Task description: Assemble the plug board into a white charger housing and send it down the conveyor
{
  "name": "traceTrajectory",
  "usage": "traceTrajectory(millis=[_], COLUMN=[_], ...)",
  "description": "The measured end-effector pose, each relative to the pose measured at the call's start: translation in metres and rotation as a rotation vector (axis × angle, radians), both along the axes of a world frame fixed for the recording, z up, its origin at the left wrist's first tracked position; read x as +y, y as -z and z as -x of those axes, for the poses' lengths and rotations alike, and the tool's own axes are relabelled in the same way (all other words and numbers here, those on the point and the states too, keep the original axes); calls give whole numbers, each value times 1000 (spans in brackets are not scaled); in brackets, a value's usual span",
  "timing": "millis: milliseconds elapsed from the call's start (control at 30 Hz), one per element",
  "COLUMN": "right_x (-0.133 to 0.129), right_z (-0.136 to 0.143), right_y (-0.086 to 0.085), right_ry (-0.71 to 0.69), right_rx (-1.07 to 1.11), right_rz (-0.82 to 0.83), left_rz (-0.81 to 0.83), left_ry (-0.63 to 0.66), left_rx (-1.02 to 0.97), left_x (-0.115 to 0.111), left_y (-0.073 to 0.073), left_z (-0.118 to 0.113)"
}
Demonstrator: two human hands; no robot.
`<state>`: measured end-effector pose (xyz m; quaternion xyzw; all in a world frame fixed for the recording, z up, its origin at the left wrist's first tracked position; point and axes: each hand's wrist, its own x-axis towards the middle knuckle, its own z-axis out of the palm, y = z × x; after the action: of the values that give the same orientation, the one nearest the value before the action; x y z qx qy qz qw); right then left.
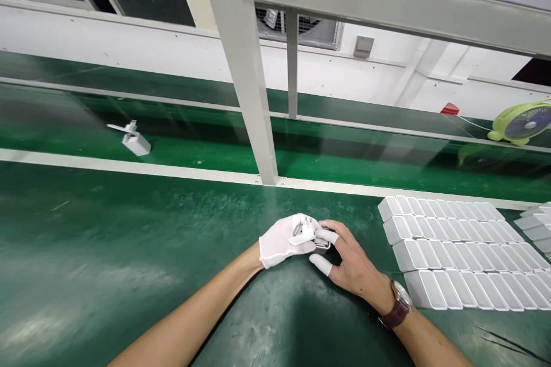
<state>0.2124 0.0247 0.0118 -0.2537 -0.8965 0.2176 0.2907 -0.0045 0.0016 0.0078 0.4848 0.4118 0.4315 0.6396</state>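
My left hand (286, 239), in a white glove, is closed around a small white power adapter (321, 246). Its plug part (307, 228), with two metal pins pointing up, sits at the end of the housing, and grey material shows inside. My right hand (350, 258) wears white covers on its thumb and index finger. The index fingertip touches the adapter beside the plug part, while the thumb is spread away below it. My left palm and fingers hide part of the adapter.
Rows of white rectangular housings (456, 261) stand on the green table (206, 304) at right, with more at the edge. Dark tweezers (510, 341) lie at lower right. Behind the metal post (258, 80) are another white adapter (136, 143) and a green fan (523, 121).
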Motion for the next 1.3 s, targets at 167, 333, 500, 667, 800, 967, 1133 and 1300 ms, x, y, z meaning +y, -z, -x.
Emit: traceTrajectory(millis=[167, 333, 500, 667, 800, 967, 1133, 1300], right_x=[2, 3, 3, 5, 8, 8, 8, 7], right_z=[-3, -4, -3, -2, -4, -7, -7, -6], right_y=[0, 1, 4, 7, 7, 5, 6, 8], right_ry=[35, 40, -7, -24, -36, -24, -57, -82], right_rx=[112, 112, 87, 59, 80, 147, 141, 140], right_rz=[96, 74, 3, -50, -52, 35, -51, -116], left_rz=[-38, -47, -5, -3, -2, -33, -31, -55], left_ry=[-8, 13, 35, 26, 16, 14, 33, -7], left_rx=[98, 100, -24, -46, 15, 128, 98, 135], left_x=[1, 2, 1, 1, 1, 1, 1, 0], left_y=[-3, -1, 0, 0, -4, -8, -4, -6], left_z=[1, 4, 1, 1, 1, 1, 4, 0])
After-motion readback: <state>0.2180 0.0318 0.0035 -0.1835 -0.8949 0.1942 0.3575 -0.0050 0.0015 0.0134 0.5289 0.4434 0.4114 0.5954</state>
